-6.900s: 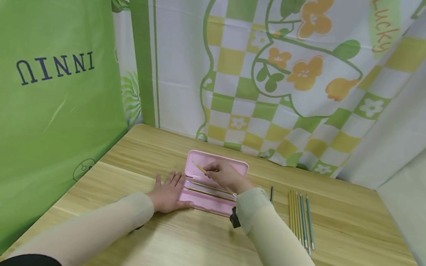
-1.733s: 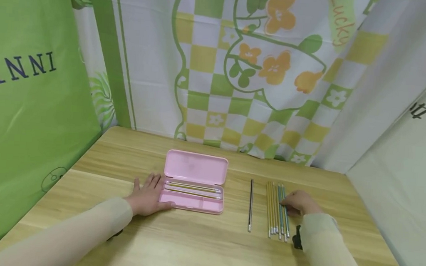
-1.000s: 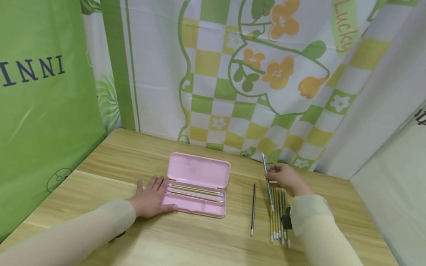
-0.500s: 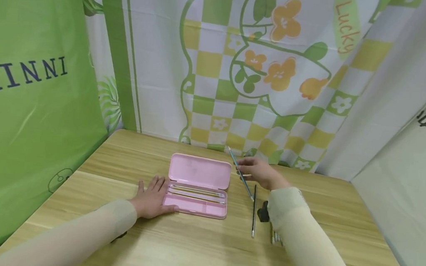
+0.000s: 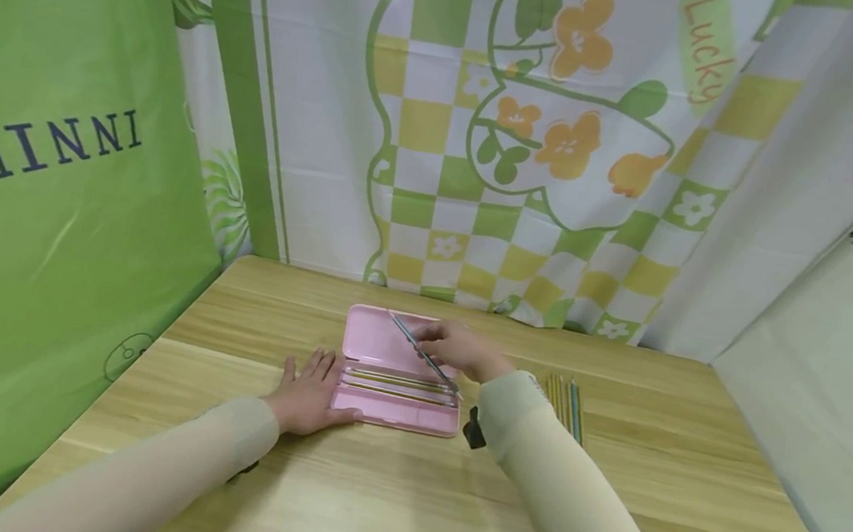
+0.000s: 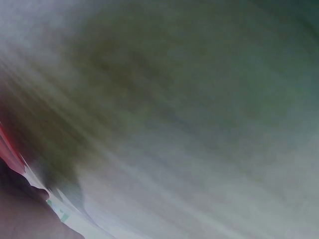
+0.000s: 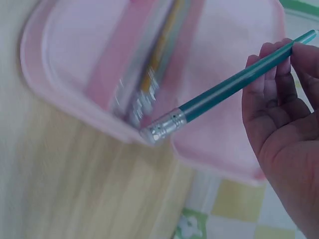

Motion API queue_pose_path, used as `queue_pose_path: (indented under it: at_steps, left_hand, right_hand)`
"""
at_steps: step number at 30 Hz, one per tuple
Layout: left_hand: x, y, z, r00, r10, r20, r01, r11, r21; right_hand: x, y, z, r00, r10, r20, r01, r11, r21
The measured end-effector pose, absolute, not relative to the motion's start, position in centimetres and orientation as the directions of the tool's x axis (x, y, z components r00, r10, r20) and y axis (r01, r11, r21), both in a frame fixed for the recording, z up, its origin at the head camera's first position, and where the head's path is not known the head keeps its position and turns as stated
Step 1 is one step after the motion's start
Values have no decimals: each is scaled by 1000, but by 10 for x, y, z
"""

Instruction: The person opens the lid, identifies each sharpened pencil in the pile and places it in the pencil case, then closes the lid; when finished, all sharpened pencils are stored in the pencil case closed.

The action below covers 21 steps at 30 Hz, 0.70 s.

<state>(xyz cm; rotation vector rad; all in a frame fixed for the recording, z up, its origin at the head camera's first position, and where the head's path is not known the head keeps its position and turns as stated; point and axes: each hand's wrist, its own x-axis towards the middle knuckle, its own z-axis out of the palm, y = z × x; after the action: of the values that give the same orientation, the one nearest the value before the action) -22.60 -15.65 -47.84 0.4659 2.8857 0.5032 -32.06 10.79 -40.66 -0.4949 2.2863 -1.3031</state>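
An open pink pencil case (image 5: 378,407) lies on the table with its lid tipped back. Several yellow pencils (image 5: 395,393) lie lengthwise in its rear part. My right hand (image 5: 459,348) pinches a teal pencil (image 7: 214,102) between thumb and fingers, aslant above the case, its eraser end towards the near right. In the right wrist view, the eraser end hangs over the case's edge, near the ends of the pencils inside. My left hand (image 5: 308,396) lies flat with fingers spread, its thumb along the case's near left corner. The left wrist view is mostly blurred.
A row of yellow and teal pencils (image 5: 569,407) lies on the wooden table (image 5: 681,470) to the right, partly covered by my right sleeve (image 5: 533,441). A patterned curtain (image 5: 434,175) hangs behind the table, and a green one (image 5: 58,270) at the left.
My right hand has taken the teal pencil from the row and carried it left, over the case. The dark pencil is now hidden by my sleeve. My left hand stays put.
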Motion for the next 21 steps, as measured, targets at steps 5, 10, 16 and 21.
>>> queue_pose_path:
  at_steps: [5,10,16,21]
  left_hand:
    - [-224,-155,-475,-939,322,-123,262,899,351]
    - [-227,-155,-479,-940,323,-115,265,898,351]
    - [-229,-156,-484,-937,325,-127,264,898,353]
    - [-231,-158,-486,-935,322,-148,259,905,338]
  right_hand:
    - [-316,91,-420,-832,-537,-138,-198,521,-830]
    - [-314,86,-424,-834,-545,-86,-273,543,-795]
    - [-315,84,-423,-819,-569,-73,-324,564,-759]
    - [-316,81,-421,-802,-593,-73,-368,587,-721]
